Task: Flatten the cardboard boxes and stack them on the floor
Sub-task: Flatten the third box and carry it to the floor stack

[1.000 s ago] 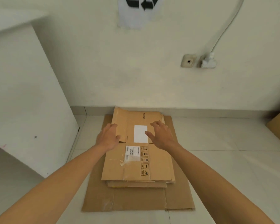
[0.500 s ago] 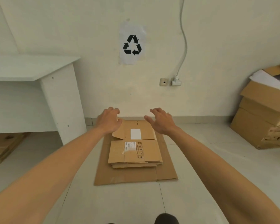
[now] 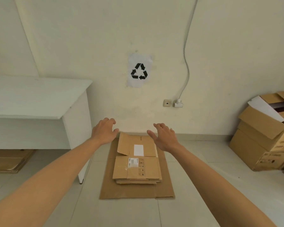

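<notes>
A stack of flattened brown cardboard boxes [image 3: 137,167] lies on the tiled floor below a recycling sign, on top of a larger flat cardboard sheet [image 3: 164,189]. The top box carries a white label and printed symbols. My left hand [image 3: 103,132] hovers above the stack's far left corner, fingers spread, holding nothing. My right hand [image 3: 165,138] hovers over the far right corner, also spread and empty. Neither hand touches the cardboard.
A white table [image 3: 39,97] stands at the left, with flat cardboard [image 3: 10,160] on the floor beneath it. Unflattened cardboard boxes [image 3: 266,138] are piled at the right wall. A wall socket and plug [image 3: 173,103] sit above the skirting.
Both hands have lifted off the top box and now hang above the stack. The view has pulled back and up, showing the table, the sign and the boxes at the right.
</notes>
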Motion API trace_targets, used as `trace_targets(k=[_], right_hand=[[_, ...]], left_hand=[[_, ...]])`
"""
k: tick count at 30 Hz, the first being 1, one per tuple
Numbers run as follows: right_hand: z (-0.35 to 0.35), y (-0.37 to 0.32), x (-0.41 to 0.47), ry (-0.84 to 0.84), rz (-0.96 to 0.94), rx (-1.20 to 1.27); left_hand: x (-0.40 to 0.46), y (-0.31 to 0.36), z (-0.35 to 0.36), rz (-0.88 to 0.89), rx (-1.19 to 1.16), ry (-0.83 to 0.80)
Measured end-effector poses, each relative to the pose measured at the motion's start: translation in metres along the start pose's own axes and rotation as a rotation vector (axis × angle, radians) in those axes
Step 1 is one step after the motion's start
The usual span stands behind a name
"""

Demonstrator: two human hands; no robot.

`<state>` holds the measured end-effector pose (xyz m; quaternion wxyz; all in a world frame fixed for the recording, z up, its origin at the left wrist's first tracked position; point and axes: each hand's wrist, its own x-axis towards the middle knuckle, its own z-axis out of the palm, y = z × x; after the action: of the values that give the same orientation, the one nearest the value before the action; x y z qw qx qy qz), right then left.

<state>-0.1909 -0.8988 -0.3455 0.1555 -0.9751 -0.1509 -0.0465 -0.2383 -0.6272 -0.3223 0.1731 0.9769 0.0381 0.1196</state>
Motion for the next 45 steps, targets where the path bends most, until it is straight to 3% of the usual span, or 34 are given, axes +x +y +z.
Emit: trace_targets(k=[11, 17, 23, 34, 45], right_hand=[[-0.326, -0.147, 0.034, -0.036, -0.109, 0.029], [-0.426, -0.259, 0.066, -0.005, -0.277, 0.015], [-0.437, -0.377, 0.077, 0.035, -0.390, 0.059], [-0.393, -0.632, 0.094, 0.058, -0.566, 0.119], [-0.286, -0.817, 0.178, 0.013, -0.664, 0.110]], left_hand=[[0.017, 0.070, -0.349, -0.063, 0.086, 0.024], [0.008, 0.046, -0.495, -0.152, 0.113, 0.078], [-0.031, -0.026, -0.579, -0.241, 0.138, 0.176], [-0.094, -0.223, -0.718, -0.391, 0.184, 0.278], [-0.062, -0.427, -0.751, -0.486, 0.203, 0.306]])
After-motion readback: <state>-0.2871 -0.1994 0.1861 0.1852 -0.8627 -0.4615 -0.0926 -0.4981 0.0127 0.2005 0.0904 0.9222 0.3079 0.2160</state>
